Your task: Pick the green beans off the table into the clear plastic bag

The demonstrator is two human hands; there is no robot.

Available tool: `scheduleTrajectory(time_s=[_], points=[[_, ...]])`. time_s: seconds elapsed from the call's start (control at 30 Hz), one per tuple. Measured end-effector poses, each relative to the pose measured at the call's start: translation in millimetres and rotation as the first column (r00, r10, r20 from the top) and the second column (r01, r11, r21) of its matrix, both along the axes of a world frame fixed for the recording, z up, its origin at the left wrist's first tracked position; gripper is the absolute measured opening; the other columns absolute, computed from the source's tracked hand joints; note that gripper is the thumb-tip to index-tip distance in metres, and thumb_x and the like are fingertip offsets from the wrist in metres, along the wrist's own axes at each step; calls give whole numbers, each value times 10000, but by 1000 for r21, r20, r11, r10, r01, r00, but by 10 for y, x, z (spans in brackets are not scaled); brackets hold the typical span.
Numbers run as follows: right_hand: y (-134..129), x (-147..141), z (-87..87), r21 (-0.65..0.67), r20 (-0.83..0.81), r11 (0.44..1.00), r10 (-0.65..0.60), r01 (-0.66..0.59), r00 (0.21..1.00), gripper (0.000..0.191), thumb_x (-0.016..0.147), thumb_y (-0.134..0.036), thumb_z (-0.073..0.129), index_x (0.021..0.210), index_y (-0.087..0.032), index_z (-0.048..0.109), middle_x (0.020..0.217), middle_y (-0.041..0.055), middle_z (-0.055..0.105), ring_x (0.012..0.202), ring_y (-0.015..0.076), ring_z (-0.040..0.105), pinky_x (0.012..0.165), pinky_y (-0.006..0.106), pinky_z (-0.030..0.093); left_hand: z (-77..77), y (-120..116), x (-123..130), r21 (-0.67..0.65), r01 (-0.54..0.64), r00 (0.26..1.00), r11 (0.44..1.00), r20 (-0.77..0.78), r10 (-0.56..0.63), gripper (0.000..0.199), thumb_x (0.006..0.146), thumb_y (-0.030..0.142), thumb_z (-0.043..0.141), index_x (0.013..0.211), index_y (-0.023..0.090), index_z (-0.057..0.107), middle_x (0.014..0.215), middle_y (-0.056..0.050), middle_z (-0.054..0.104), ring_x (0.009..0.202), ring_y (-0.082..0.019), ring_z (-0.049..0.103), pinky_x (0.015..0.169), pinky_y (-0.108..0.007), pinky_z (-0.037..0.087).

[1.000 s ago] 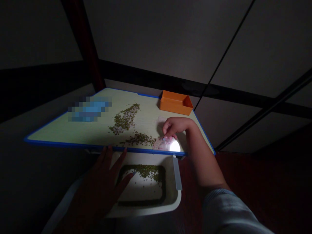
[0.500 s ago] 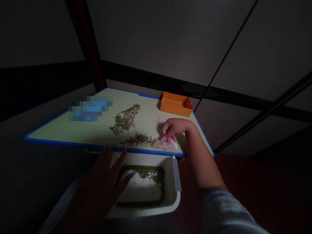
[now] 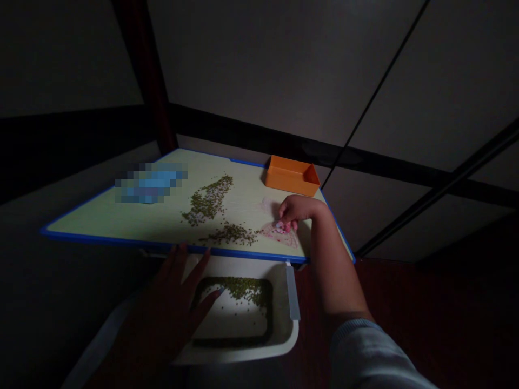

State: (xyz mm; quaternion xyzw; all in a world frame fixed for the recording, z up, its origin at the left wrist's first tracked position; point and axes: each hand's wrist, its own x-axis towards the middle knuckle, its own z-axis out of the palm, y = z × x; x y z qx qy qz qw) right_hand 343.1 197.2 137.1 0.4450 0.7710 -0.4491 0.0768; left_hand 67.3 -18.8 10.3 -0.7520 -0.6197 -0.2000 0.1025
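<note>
My right hand [image 3: 297,210] is closed on a crumpled pink and white thing [image 3: 285,226], perhaps a thin bag or cloth, above the right part of the pale board [image 3: 251,189]. A sheer pink-spotted part of it spreads on the board beneath my fingers. My left hand [image 3: 174,292], dark in shadow, has its fingers spread at the board's front edge, its thumb over the white basin [image 3: 279,346]. Small green grains [image 3: 208,197] lie in a long patch at the board's middle, with a second patch [image 3: 233,233] nearer the front. More green grains are in the basin.
An orange open box [image 3: 292,175] stands at the board's back right corner. A blurred blue object [image 3: 154,186] lies at the left. Pale panels rise behind the board, and a dark red floor [image 3: 425,302] shows at the right.
My right hand has moved slightly right, and the pink and white thing has shifted back from the board's front edge with it. My left hand stays where it was.
</note>
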Motion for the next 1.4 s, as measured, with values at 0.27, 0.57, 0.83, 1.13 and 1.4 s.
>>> scheduleTrajectory(time_s=[0.27, 0.57, 0.83, 1.13, 1.4], points=[[57, 107, -23, 42, -111, 999, -29, 34, 993, 133, 688, -241, 734, 664, -143, 648, 597, 16, 694, 498, 93, 588, 533, 220, 466, -30, 4, 1, 31, 3, 1000, 1000, 16, -3, 706, 878, 630, 406, 1446, 210, 427, 1602, -194, 239, 1443, -422, 279, 1055, -580, 414], [70, 190, -2, 122, -62, 987, -96, 103, 993, 102, 665, -240, 696, 644, -147, 660, 547, -6, 658, 474, 80, 523, 493, 207, 382, -27, -2, 17, 80, 1, 1000, 997, 4, -2, 646, 902, 535, 422, 1471, 232, 382, 1595, -181, 265, 1451, -394, 278, 1056, -553, 433], [24, 115, 22, 141, -46, 990, -24, 30, 999, 96, 679, -235, 680, 688, -140, 692, 583, -1, 673, 480, 71, 514, 502, 198, 387, -28, -4, 22, 73, -12, 1000, 997, -1, 12, 663, 892, 546, 441, 1480, 248, 362, 1591, -188, 268, 1448, -399, 284, 1040, -562, 448], [68, 103, -42, 155, -55, 988, -3, 12, 998, 147, 686, -287, 711, 698, -141, 697, 608, 11, 682, 491, 79, 526, 503, 207, 395, -52, 9, 2, 56, -2, 1000, 998, 21, 1, 683, 885, 596, 417, 1465, 236, 393, 1603, -169, 253, 1451, -402, 274, 1055, -563, 427], [36, 68, -18, 161, -79, 987, 4, 9, 997, 124, 698, -267, 692, 681, -144, 692, 596, 7, 669, 493, 79, 526, 513, 211, 409, -61, 1, 8, 50, -17, 1000, 999, 23, 16, 671, 882, 593, 435, 1457, 247, 408, 1614, -162, 218, 1452, -400, 271, 1050, -570, 429]])
